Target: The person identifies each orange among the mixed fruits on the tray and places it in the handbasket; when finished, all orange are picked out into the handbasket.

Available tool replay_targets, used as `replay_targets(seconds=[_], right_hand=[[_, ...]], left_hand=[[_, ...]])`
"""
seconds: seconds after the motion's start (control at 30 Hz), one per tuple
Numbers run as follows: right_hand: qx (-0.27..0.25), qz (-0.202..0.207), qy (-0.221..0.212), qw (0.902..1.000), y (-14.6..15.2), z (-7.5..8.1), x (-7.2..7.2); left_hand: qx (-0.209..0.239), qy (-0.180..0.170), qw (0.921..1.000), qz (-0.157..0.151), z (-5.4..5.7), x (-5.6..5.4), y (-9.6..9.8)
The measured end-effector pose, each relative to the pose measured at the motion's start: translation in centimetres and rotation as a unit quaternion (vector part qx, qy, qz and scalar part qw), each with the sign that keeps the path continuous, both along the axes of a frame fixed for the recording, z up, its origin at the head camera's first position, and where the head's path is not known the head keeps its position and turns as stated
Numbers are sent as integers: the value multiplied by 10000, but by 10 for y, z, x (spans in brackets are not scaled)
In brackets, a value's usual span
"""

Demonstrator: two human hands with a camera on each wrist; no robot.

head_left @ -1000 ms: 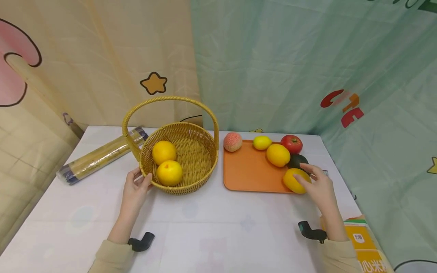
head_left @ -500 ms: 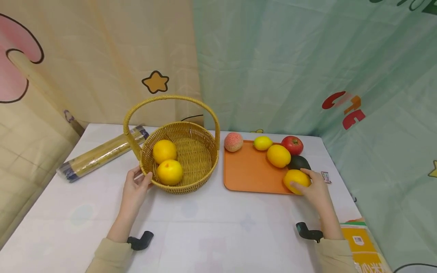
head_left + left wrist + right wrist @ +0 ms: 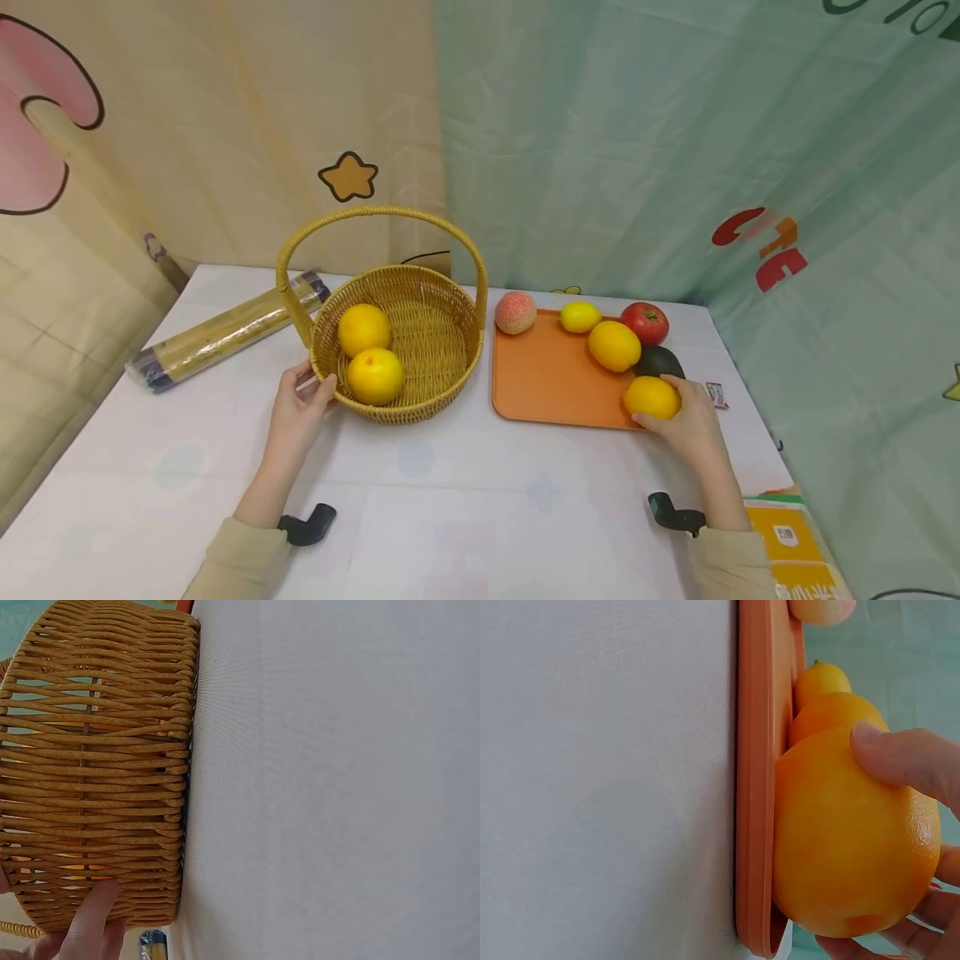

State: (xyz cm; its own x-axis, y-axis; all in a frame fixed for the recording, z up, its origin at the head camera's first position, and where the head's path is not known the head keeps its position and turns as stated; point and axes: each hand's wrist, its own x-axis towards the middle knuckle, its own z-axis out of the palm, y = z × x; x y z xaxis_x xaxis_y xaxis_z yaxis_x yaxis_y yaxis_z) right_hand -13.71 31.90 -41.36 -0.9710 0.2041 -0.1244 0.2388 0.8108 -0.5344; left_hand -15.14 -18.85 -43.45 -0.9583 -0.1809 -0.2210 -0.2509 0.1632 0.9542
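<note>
A wicker basket [image 3: 431, 350] with a tall arched handle stands left of centre, two yellow round fruits [image 3: 375, 377] inside it. My left hand [image 3: 300, 408] holds its near left side, the thumb up at the rim. In the left wrist view a fingertip [image 3: 101, 896] presses the woven wall. On the right, my right hand [image 3: 690, 421] grips an orange-yellow oval fruit [image 3: 855, 840] at the near right corner of an orange tray [image 3: 540, 379]. The thumb lies on one side of the fruit and the fingers curl round the other.
On or by the tray are another yellow fruit [image 3: 615, 346], a lemon [image 3: 580, 317], a pinkish peach [image 3: 515, 312], a red apple [image 3: 645, 322] and a dark green fruit [image 3: 660, 362]. A wrapped bamboo roll [image 3: 232, 329] lies left; a small packet [image 3: 717, 395] lies right.
My right hand has come down from above and behind the near oval fruit and closed its thumb and fingers round it. The left hand stays at the basket; the head view has shifted slightly.
</note>
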Motion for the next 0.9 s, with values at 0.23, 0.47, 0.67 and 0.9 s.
replay_targets(seconds=[0.23, 0.47, 0.67, 0.9], right_hand=[[-327, -273, -42, 9991, -5, 0, 3], [-695, -228, 394, 9965, -26, 13, 1], [-1013, -27, 552, 9933, -54, 23, -7], [-1672, 137, 733, 9831, -97, 30, -21]], left_hand=[[-66, -27, 10000, -44, 2, 0, 0], [-80, -49, 10000, -7, 2, 0, 0], [-53, -55, 10000, -1, 2, 0, 0], [-10, -75, 10000, 20, 3, 0, 0]])
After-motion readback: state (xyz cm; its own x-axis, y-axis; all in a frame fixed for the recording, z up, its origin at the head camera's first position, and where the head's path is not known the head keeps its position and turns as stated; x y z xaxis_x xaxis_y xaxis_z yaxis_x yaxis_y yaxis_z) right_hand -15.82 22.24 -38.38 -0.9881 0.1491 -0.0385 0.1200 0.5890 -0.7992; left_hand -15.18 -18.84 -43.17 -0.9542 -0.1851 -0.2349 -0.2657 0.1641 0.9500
